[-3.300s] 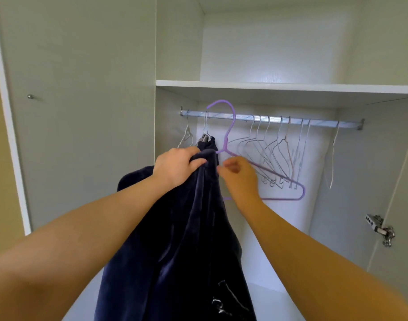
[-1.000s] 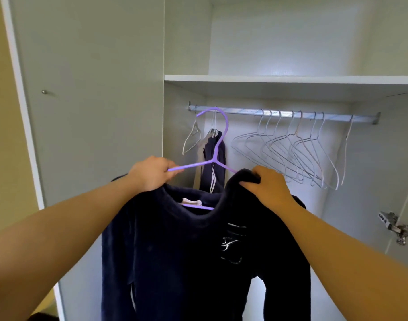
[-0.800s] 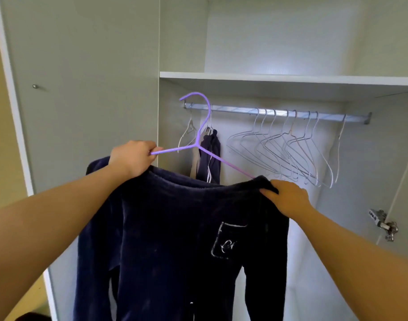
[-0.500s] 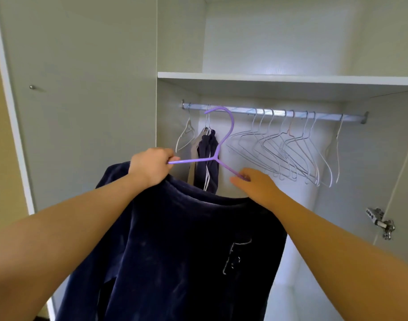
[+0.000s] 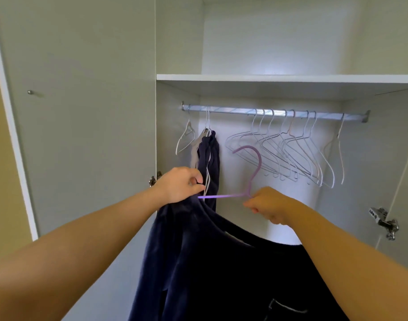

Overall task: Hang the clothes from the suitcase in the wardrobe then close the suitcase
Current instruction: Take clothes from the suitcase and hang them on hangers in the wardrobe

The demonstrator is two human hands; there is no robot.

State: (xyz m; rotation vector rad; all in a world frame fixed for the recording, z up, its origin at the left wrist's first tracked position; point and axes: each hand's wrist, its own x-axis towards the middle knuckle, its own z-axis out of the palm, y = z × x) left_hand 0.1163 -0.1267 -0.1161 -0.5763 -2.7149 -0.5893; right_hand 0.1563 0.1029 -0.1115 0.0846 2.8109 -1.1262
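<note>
A dark navy velvet top (image 5: 221, 269) hangs from a purple hanger (image 5: 251, 177) in front of the open wardrobe. My left hand (image 5: 180, 187) grips the top's left shoulder where the hanger's left arm enters the cloth. My right hand (image 5: 266, 205) pinches the hanger at the base of its hook, beside the collar. The purple hook sits below the metal rail (image 5: 274, 112), not on it. A dark blue garment (image 5: 210, 156) hangs on the rail at the left. The suitcase is out of view.
Several empty white hangers (image 5: 291, 154) crowd the rail's right half, and one more white hanger (image 5: 186, 137) hangs at the far left. A shelf (image 5: 286, 78) lies above the rail. The wardrobe's left door (image 5: 82, 112) stands open; a hinge (image 5: 383, 222) juts at the right.
The purple hanger has dropped and shifted right, its hook now well below the rail. My right hand moved from the top's right shoulder to the hook's base. The top hangs lower.
</note>
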